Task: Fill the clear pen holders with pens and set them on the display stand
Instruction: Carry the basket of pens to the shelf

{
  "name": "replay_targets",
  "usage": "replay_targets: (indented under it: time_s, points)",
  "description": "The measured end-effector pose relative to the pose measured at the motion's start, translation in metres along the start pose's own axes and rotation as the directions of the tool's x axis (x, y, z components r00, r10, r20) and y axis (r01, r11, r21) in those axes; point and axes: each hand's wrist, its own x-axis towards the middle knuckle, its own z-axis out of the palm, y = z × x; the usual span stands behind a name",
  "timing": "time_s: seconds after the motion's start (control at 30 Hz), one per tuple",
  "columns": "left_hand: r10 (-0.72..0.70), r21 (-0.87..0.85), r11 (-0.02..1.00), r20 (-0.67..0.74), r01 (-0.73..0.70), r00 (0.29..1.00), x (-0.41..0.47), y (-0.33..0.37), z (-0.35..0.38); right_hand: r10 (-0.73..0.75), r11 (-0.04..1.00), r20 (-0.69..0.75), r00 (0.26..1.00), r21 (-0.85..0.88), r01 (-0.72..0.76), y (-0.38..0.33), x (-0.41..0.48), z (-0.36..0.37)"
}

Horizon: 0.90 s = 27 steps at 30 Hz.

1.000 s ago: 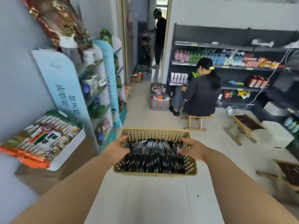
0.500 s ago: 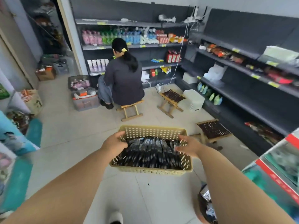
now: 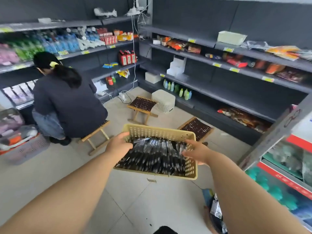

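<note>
Swinging further right since the last look, the view has left the blue stands behind and now faces the corner of dark shelving (image 3: 236, 70), while the basket (image 3: 158, 132) sits in the same spot out in front of me, carried level over the tiled floor. Both hands are grasping it: my left hand (image 3: 119, 146) is curled over the left rim and my right hand (image 3: 195, 152) is clamped on the right wall, fingers reaching over the edge. I read this as the fetching step, bringing the stock to wherever the filling will happen; no pen has gone into a holder yet. I can see neither the clear pen holders nor the display stand from here, so the next move calls for finding them and setting the basket down somewhere flat with both hands freed. A seated person (image 3: 67, 102) is to the left and two low folding stools (image 3: 142, 104) stand ahead, so I would steer between them with care. The pens (image 3: 157, 156) are black-barrelled, lying in a loose, thick heap roughly lengthwise, one with a bluish tip riding on top near the far wall. The basket itself is pale yellow plastic with perforated sides, tilted slightly.
</note>
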Motion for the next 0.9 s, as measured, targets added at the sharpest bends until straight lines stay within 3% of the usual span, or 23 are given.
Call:
replay_targets:
  time_s: [0.23, 0.4, 0.63, 0.9]
  points:
    - [-0.059, 0.005, 0.998, 0.119, 0.059, 0.991, 0.129, 0.048, 0.039, 0.099, 0.988, 0.084, 0.992, 0.113, -0.108, -0.004, 0.126, -0.050]
    - [-0.133, -0.037, 0.990, 0.092, 0.137, 0.987, 0.252, 0.101, 0.061, 0.088, 0.988, 0.085, 0.992, 0.118, -0.098, -0.035, 0.241, -0.119]
    - [-0.090, -0.099, 0.990, 0.058, 0.096, 0.994, 0.398, 0.183, 0.070, 0.017, 0.999, 0.001, 1.000, 0.043, -0.018, -0.112, 0.368, -0.228]
    - [-0.128, -0.049, 0.990, 0.112, 0.134, 0.985, 0.577, 0.207, 0.078, 0.102, 0.993, 0.096, 0.990, 0.046, -0.107, -0.163, 0.527, -0.275]
